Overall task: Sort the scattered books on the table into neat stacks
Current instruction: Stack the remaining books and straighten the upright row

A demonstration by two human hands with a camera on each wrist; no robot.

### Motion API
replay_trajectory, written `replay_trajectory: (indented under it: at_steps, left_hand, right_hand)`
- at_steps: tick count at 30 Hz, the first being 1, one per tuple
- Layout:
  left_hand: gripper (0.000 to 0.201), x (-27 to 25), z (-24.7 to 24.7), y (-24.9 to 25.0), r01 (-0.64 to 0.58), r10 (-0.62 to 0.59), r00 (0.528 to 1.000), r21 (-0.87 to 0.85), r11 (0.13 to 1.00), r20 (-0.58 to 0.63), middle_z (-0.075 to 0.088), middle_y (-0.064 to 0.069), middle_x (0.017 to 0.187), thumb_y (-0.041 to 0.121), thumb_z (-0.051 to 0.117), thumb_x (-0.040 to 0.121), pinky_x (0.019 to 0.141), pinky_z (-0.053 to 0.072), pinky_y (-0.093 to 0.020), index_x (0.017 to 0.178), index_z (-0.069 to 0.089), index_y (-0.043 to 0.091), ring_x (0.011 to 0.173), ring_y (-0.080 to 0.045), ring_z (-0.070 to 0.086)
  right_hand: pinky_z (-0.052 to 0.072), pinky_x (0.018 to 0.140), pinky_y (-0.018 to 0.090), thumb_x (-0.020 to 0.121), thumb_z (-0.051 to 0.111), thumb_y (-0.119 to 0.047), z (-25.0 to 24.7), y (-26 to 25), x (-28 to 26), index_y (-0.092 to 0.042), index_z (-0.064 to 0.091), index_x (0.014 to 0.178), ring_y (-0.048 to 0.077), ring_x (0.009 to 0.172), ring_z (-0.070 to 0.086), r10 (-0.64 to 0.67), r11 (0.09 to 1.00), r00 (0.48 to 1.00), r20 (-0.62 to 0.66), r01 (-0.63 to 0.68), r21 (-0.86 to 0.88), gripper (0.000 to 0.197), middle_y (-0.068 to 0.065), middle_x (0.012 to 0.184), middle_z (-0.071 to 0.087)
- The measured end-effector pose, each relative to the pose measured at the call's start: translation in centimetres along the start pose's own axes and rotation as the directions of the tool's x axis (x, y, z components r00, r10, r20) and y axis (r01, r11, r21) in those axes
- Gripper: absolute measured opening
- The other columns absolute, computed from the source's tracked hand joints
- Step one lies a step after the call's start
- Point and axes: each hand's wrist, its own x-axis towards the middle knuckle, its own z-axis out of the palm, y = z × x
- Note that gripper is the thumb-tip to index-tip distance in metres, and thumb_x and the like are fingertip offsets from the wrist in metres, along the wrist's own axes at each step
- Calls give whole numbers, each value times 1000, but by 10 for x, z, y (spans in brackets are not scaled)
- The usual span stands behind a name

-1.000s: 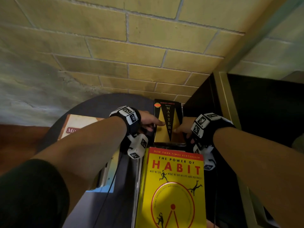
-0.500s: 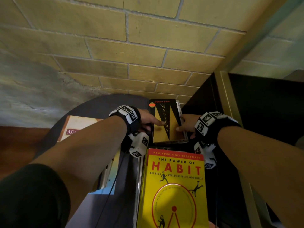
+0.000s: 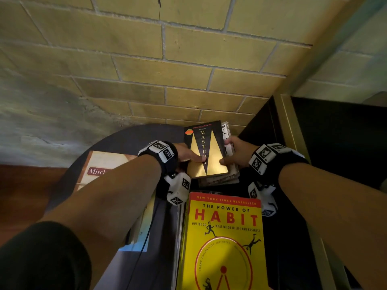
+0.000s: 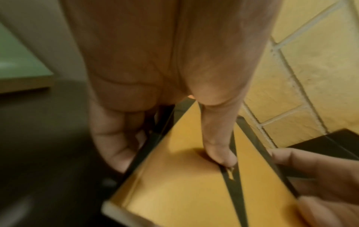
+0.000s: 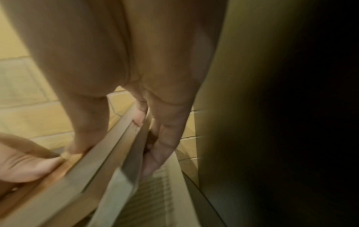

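Item 1, black-and-gold Mastery book [image 3: 206, 151]: lay on top of a small stack of books [image 3: 227, 176] at the far side of the round dark table [image 3: 117, 141], close to the brick wall [image 3: 146, 65]; compared with half a second earlier, it had turned slightly, its far end swung left, so that more of the pale patterned book beneath showed along its right edge.

Item 2, left hand [image 3: 187, 155]: gripped the left edge of the Mastery book, thumb flat on the cover, fingers curled under the edge in the left wrist view [image 4: 116, 147]; it kept much the same place as before.

Item 3, right hand [image 3: 236, 152]: held the right side of the stack, thumb on the Mastery cover, fingers [image 5: 159, 147] curled round the edges of the books below; it sat a little farther along the edge than earlier.

Item 4, yellow Power of Habit book [image 3: 224, 237]: lay near, just this side of the stack; unchanged.

Item 5, pale book marked "Mitch" [image 3: 100, 170]: lay left, partly hidden under the left forearm; unchanged.
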Motion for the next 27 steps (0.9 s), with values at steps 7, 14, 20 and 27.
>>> replay_trajectory:
  at_steps: [7,14,20,27]
  left_hand:
    - [102,1,-9,-3,28,-26,998,37,999,-51,62,-12,127,45,91,50,97,52,-50,136,50,11,113,-33,62]
    - [53,-17,-10,1,-15,23,998,144,989,-59,64,-9,112,41,72,84,61,51,-33,120,57,4,81,-23,63]
    - [93,-15,-21,-1,-123,146,985,219,968,-93,65,-6,127,63,80,54,103,46,-42,130,59,14,113,-26,61]
    - [93,-88,-23,20,-164,211,961,249,955,-177,50,-7,144,62,72,74,96,37,-33,143,41,7,128,-29,49]
  right_hand:
    - [39,106,34,76,78,-30,8,9,6,-18,8,152,29,133,43,-41,999,999,27,41,-5,104,10,151,37]
    - [51,94,42,74,79,-15,1,6,0,-2,54,128,30,111,61,-93,996,996,13,93,-3,61,12,121,65]
    - [52,88,37,82,71,-6,-9,-1,-12,-3,64,110,30,103,63,-56,998,990,-132,52,-39,30,16,112,67]
    - [50,95,42,84,69,-10,-35,-13,-45,-8,58,123,28,108,61,-22,998,973,-231,36,56,41,11,119,64]
